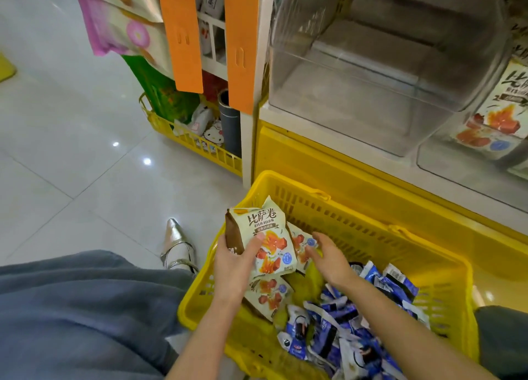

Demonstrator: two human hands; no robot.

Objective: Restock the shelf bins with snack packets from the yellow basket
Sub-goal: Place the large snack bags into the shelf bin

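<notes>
Yellow plastic basket [371, 236]: on the floor by the shelf, carrying blue-and-white packets [343, 331].
Left hand [233, 265]: we grip a cream snack packet [265, 236] above the basket.
Right hand [328, 259]: our fingers loose, touching a second cream packet [301, 245].
Clear plastic bin [371, 79]: on the shelf above.

the glossy pale tiled floor [71, 156] bears the yellow basket [343, 222], a silver shoe [177, 245] and the shelf's yellow base [314, 162].

Left hand [234, 262] gripping cream snack packet [270, 235], right hand [328, 261] perhaps touching another, yellow basket [371, 236] below
</notes>
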